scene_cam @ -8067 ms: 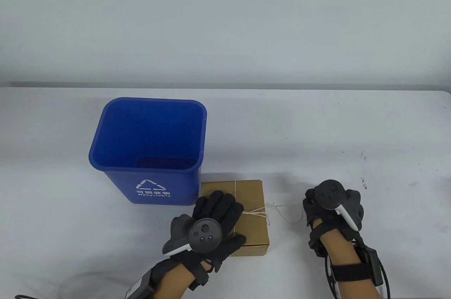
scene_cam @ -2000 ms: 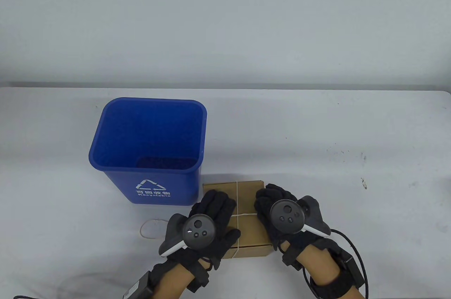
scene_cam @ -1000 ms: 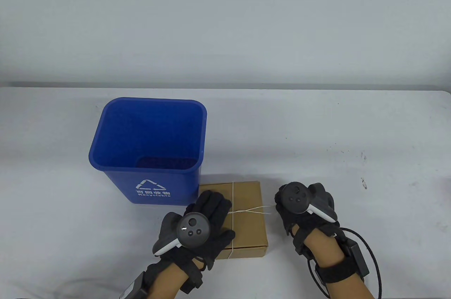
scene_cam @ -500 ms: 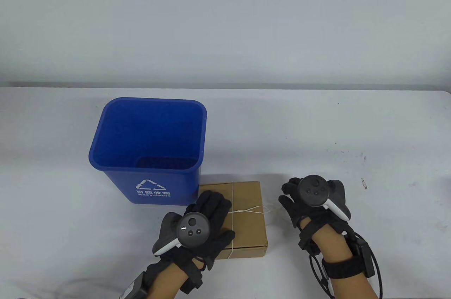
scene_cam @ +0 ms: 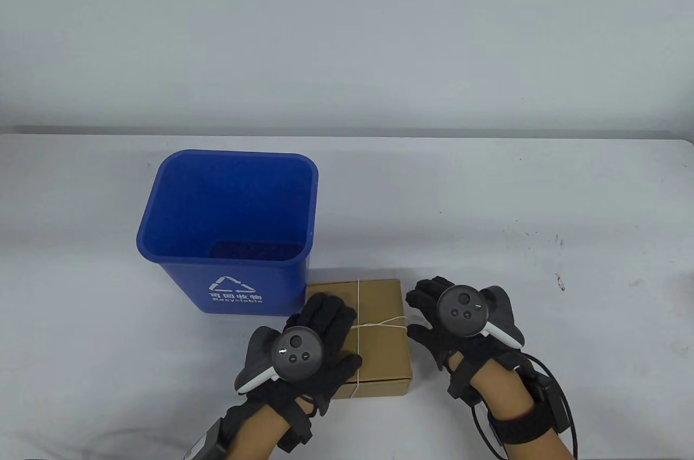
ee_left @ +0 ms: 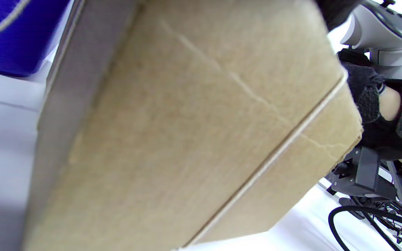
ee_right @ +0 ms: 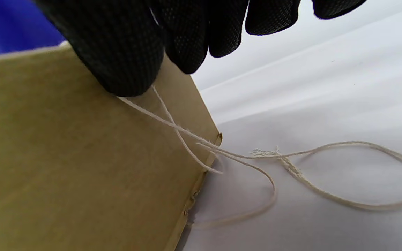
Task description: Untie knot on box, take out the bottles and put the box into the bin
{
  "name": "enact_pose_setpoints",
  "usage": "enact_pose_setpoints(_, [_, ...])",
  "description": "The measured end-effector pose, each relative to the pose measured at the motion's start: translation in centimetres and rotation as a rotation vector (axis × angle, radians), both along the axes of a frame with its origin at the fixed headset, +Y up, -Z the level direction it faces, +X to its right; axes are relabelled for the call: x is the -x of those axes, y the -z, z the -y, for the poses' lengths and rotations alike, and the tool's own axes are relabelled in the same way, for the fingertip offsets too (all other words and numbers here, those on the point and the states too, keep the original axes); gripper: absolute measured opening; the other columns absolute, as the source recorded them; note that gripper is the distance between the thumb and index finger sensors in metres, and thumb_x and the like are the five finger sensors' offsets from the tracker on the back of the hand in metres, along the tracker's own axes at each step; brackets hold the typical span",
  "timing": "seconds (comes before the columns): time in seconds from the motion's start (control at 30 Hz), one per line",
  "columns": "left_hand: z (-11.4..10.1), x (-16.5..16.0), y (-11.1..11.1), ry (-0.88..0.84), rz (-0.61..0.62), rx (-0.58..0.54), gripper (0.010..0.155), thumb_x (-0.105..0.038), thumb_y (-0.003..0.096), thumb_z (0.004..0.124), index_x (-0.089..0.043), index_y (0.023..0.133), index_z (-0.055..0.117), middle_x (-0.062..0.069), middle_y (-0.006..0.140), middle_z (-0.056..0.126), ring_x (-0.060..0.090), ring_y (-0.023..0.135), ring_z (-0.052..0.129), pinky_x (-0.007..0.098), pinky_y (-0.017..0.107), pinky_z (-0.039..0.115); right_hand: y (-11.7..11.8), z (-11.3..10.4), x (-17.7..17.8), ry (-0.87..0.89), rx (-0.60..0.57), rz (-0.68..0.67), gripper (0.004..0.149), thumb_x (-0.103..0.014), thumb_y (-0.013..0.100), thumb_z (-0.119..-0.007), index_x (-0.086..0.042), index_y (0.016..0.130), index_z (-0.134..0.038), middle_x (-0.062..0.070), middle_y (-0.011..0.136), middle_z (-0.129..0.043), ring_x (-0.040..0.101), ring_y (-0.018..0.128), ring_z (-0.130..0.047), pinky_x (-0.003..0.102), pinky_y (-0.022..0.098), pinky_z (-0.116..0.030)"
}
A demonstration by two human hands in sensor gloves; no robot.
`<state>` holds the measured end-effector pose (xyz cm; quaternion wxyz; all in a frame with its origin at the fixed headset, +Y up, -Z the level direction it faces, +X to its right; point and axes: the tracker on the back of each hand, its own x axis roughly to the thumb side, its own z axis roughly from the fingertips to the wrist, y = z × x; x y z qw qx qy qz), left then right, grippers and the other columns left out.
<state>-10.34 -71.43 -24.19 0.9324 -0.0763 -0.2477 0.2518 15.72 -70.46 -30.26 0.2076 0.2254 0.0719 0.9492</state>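
Untying the string (ee_right: 183,134) on the cardboard box (scene_cam: 379,351), beside the blue bin (scene_cam: 227,227). Pressed flat by left hand (scene_cam: 314,341), fingers spread. Reached with right hand (scene_cam: 444,319), fingers straight, nothing pinched. Next, probably: catching a loose end, pulling outward.

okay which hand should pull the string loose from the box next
Probably the right hand: its fingers already sit at the string by the box edge, while the left hand lies flat on the box.

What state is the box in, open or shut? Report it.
Shut: the box lies flat with its lid down and the string crossing over its top.
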Motion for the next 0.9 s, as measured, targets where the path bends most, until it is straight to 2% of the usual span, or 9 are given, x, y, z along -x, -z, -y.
enact_pose_setpoints(0.13, [0.0, 0.0, 0.0, -0.004, 0.0, 0.001, 0.082, -0.059, 0.0505, 0.063, -0.022, 0.115, 0.027, 0.003, 0.118, 0.016, 0.038, 0.112, 0.008, 0.074, 0.073, 0.028, 0.1, 0.1, 0.2, 0.044, -0.011, -0.006, 0.052, -0.029, 0.045, -0.084, -0.006, 0.091, -0.075, 0.014, 0.104, -0.058, 0.053, 0.097, -0.049, 0.071, 0.064, -0.044])
enact_pose_setpoints(0.3, [0.0, 0.0, 0.0, -0.007, 0.001, 0.001, 0.082, -0.059, 0.0505, 0.063, -0.022, 0.115, 0.027, 0.004, 0.118, 0.016, 0.038, 0.112, 0.008, 0.074, 0.073, 0.028, 0.4, 0.1, -0.2, 0.124, 0.007, -0.003, 0.037, -0.028, 0.045, -0.085, -0.01, 0.077, -0.087, 0.009, 0.097, -0.07, 0.052, 0.096, -0.053, 0.071, 0.064, -0.046])
enact_pose_setpoints(0.43, [0.0, 0.0, 0.0, -0.005, 0.001, 0.003, 0.082, -0.059, 0.0506, 0.063, -0.022, 0.115, 0.027, 0.003, 0.118, 0.016, 0.038, 0.112, 0.008, 0.074, 0.073, 0.028, 0.5, 0.2, 0.0, 0.07, 0.014, -0.014, 0.037, -0.029, 0.046, -0.082, -0.01, 0.078, -0.084, 0.01, 0.096, -0.069, 0.052, 0.096, -0.052, 0.072, 0.064, -0.045])
enact_pose_setpoints(0.57, [0.0, 0.1, 0.0, -0.005, 0.001, 0.003, 0.082, -0.059, 0.0507, 0.063, -0.022, 0.115, 0.027, 0.004, 0.118, 0.016, 0.038, 0.112, 0.008, 0.074, 0.073, 0.029, 0.7, 0.6, -0.2, -0.056, -0.009, 0.015, 0.037, -0.03, 0.047, -0.081, -0.011, 0.078, -0.084, 0.01, 0.097, -0.068, 0.052, 0.097, -0.051, 0.071, 0.064, -0.045])
enact_pose_setpoints(0.9, [0.0, 0.1, 0.0, -0.006, 0.0, 0.003, 0.082, -0.059, 0.0506, 0.063, -0.022, 0.115, 0.027, 0.003, 0.118, 0.016, 0.038, 0.112, 0.008, 0.074, 0.073, 0.029, 2.0, 1.9, -1.5, -0.142, 0.022, 0.107, 0.037, -0.031, 0.047, -0.081, -0.011, 0.078, -0.083, 0.011, 0.097, -0.068, 0.053, 0.097, -0.05, 0.072, 0.064, -0.043])
